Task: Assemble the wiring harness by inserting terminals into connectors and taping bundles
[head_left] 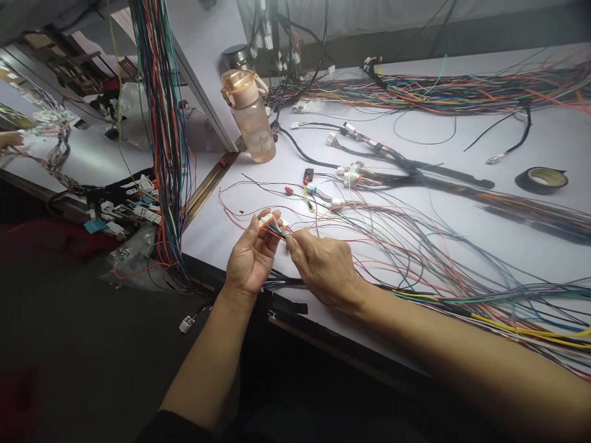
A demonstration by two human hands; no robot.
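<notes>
Fingers of the left hand (249,261) curl closed on a white wire connector (266,219) near the frame's centre; the right hand (325,264) pinches its coloured wires (277,229), thumb against forefinger. Loose wires (392,231) crowd the tabletop toward the lower right. At upper centre stands a drinking bottle (253,129); a black tape roll (542,180) lies at right. Upper left, a hanging wire bundle (159,123) blocks part of another bench (99,166), with another person's hand (9,140) at the edge.
</notes>
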